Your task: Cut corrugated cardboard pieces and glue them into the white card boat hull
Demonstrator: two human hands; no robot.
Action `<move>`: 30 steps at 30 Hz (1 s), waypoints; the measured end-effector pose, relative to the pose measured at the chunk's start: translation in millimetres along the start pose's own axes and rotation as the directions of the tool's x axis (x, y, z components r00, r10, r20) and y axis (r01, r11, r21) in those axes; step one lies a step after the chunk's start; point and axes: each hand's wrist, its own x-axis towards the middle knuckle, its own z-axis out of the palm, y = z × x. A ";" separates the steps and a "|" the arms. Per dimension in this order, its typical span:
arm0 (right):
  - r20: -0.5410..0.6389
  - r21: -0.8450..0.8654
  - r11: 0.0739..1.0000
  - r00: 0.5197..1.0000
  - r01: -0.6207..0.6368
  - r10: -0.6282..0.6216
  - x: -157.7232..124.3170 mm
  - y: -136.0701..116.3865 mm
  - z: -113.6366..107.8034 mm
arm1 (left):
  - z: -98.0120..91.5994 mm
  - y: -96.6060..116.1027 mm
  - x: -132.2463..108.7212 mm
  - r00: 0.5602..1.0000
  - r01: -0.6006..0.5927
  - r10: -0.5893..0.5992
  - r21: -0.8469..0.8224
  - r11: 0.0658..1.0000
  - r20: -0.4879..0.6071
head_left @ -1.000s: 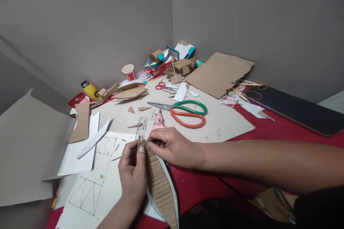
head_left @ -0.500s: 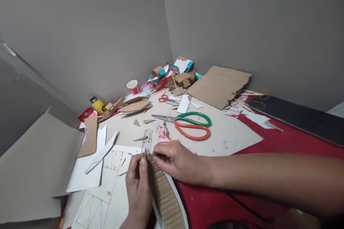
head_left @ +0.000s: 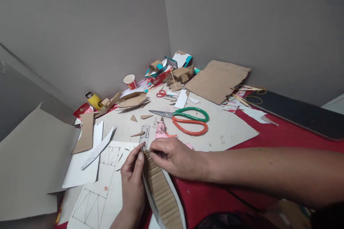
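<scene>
A long curved strip of corrugated cardboard (head_left: 161, 193) with a white card edge stands on its side near the front of the table. My left hand (head_left: 133, 182) pinches its pointed far tip from the left, fingers closed. My right hand (head_left: 174, 157) reaches in from the right and pinches the same tip from the other side. Just beyond the hands lie a clear ruler (head_left: 144, 134) and a pink tool (head_left: 161, 130).
Green and orange scissors (head_left: 188, 120) lie behind the hands, small red scissors (head_left: 161, 93) farther back. A large cardboard sheet (head_left: 217, 80), a paper cup (head_left: 130, 81), a yellow bottle (head_left: 94, 100) and scraps fill the corner. White paper with drawn lines (head_left: 96, 189) lies left. A black board (head_left: 298, 112) sits right.
Both hands keep pinching the strip's tip; the hands barely shift. The camera view has wobbled up and down slightly.
</scene>
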 end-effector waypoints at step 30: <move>0.032 -0.027 0.999 0.999 0.030 -0.029 -0.9 -1.2 -0.7 | -0.8 15.6 14.0 0.973 0.183 -0.133 -0.279 0.943 0.191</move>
